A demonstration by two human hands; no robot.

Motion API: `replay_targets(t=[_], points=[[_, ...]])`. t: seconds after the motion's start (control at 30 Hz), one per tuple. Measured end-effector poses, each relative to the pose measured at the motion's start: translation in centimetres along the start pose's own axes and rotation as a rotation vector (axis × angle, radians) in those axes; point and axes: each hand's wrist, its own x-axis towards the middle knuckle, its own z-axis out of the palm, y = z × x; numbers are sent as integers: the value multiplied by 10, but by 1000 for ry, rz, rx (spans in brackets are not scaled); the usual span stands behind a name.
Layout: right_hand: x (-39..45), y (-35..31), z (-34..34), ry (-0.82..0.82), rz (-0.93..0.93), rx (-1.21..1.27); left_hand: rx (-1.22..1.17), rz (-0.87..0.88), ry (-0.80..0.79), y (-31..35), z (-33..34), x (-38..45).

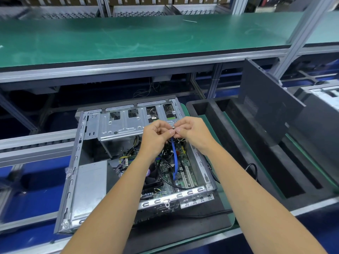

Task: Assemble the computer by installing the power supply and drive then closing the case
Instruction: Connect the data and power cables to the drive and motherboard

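Case (113,125), open, lies at centre; side panel (266,99) leans at 2 o'clock. Your left hand (156,132) and right hand (190,131) both pinch the blue cable (174,158) end above the drive cage. Align the plug squarely; seat it without forcing.

Far across the scene, a long green-topped shelf (128,43) on a grey metal frame (300,33). Behind it, metal racks (141,11) with rows of brown boxes (165,0). Near and left, blue surface (36,175) under silver rails (34,142). At right, black foam tray (238,143).
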Motion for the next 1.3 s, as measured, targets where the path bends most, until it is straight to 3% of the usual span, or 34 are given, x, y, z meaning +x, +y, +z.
replay_targets(t=[0.17,0.6,0.9,1.03,1.13,1.3], points=[[1,-1,2,-38,14,-3,21,21,1,2,0,-1],[1,-1,9,99,20,-247,366,287,30,3,5,-7],[8,17,7,391,146,240,608,343,-57,-5,6,-4],[9,18,6,476,196,324,649,318,-87,-8,5,-2],[5,16,6,449,135,280,636,295,-101,-10,4,-3],[-3,-3,6,362,7,248,412,182,-8,-2,-8,-8]])
